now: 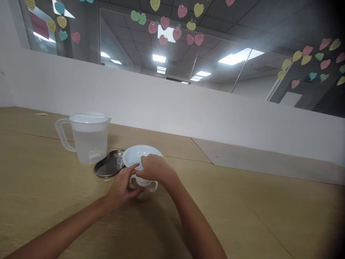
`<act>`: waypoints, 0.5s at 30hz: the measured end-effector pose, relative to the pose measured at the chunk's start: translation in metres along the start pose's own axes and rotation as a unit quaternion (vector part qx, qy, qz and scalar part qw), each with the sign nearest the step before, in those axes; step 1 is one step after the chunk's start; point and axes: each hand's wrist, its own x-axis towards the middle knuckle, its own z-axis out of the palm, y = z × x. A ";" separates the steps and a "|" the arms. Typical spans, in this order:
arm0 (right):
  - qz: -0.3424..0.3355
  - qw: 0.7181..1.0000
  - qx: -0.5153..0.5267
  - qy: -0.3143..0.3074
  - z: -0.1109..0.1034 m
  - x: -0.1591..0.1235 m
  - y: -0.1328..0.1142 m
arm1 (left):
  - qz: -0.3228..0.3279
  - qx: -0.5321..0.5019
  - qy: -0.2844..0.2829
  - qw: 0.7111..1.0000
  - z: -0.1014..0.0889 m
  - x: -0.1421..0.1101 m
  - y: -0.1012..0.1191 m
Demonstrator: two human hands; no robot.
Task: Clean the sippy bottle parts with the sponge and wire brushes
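Note:
A small clear cup (144,195) with a white collar and two white side handles stands on the table in front of me. My left hand (122,186) is wrapped round its left side, thumb low on the body and fingers near the rim. From above, my right hand (154,168) grips the top of the cup with bent fingers. Those fingers hide most of the top, so any lid there cannot be made out. Just behind the cup is a white bowl (132,154), partly covered by my right hand.
Left of the bowl lies a kidney-shaped metal tray (104,176) with a small clear item (120,159) in it. A lidded translucent pitcher (90,142) stands farther left. A low white wall (167,104) runs behind the wooden table (242,216), with glass above it.

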 end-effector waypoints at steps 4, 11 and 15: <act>0.025 1.000 0.001 -0.011 0.004 0.006 -0.005 | -0.001 0.009 0.017 1.000 0.001 0.000 0.000; -0.002 1.000 0.009 0.001 -0.006 -0.006 0.004 | -0.014 -0.019 -0.010 1.000 0.000 0.001 -0.002; -0.093 0.996 -0.006 -0.005 -0.005 -0.007 0.010 | -0.037 -0.035 -0.002 0.999 0.001 0.001 -0.004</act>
